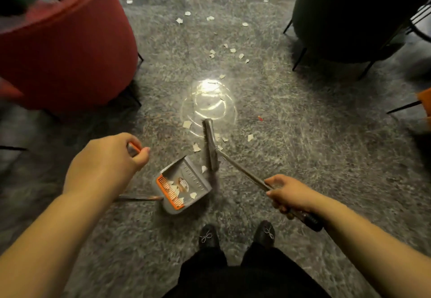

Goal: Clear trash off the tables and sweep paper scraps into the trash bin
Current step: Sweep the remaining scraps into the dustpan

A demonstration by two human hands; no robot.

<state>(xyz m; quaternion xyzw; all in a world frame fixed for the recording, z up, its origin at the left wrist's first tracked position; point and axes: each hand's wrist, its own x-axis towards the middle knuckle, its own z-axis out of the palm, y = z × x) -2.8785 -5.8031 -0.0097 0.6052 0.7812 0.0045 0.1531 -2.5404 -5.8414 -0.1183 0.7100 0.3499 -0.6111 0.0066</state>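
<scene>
Red upholstered round armchair (65,47) stands beyond the left hand (105,164), whose fingers curl tightly around the dustpan's orange-tipped handle (134,149). Below those fingers, the grey plastic dustpan with orange comb (184,186) rests on the speckled grey floor (303,146), holding white paper scraps (193,195). Just ahead of the right hand (291,193), clamped on its shaft, the grey broom (211,143) meets loose scraps.

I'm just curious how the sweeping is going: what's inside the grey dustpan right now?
Inside the dustpan, several white paper scraps lie by its orange comb, plus a brownish-white piece I cannot identify. The pan's upright back wall hides nothing inside; the floor beneath the pan is covered.
</scene>
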